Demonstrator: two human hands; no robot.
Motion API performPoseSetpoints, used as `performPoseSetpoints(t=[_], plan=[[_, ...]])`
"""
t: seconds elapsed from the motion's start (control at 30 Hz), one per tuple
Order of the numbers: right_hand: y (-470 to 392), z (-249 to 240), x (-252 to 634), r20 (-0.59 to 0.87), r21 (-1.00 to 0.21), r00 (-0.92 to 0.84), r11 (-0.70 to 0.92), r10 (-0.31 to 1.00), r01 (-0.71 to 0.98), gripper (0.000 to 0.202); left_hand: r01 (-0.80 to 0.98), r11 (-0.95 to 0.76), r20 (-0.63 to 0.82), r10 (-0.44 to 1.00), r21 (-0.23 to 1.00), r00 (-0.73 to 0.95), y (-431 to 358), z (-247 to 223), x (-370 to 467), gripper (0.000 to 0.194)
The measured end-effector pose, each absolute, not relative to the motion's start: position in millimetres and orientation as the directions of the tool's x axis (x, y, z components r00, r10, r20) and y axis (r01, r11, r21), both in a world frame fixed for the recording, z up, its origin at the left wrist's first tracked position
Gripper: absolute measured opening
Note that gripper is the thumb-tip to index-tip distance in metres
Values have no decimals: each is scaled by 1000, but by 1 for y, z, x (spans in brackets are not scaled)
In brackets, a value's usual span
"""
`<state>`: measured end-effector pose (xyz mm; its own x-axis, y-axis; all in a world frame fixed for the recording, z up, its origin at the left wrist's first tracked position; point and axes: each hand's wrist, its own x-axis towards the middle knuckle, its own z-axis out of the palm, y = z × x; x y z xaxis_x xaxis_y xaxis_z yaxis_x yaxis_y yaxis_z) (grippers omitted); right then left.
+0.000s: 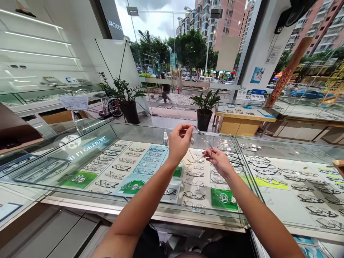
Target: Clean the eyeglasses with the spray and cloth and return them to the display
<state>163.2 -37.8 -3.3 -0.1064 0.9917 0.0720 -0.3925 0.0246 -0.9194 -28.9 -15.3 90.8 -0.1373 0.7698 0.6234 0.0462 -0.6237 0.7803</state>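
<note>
Now, Glasses [201, 134] Up in Both Your Hands

You hold the thin glasses in the air, above the glass table [204, 220]. Your left hand [180, 140] has its fingers clamped on one end. Your right hand [217, 160] has its fingers clamped on the other. A small white bottle [166, 138] stands near your left hand.
</note>
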Motion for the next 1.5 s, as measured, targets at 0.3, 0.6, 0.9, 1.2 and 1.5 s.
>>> performPoseSetpoints(t=[0.3,0.6,0.9,1.2,1.5], plan=[[-10,107,209,533,-835,197,550,823,-39,30,10,-726,725,685,687,-65,18,143,-45,28],[-29,159,174,812,-554,404,773,421,308,15,277,-888,908,275,366,-317,15,164,-32,16],[-20,146,168,842,-523,409,718,351,459,17,305,-887,923,264,347,-280,27,149,-38,15],[-14,146,168,905,-417,345,673,248,610,18,243,-895,907,298,373,-298,37,143,-32,13],[-7,142,167,926,-366,346,584,150,724,18,252,-912,919,240,324,-312,47,134,-27,11]])
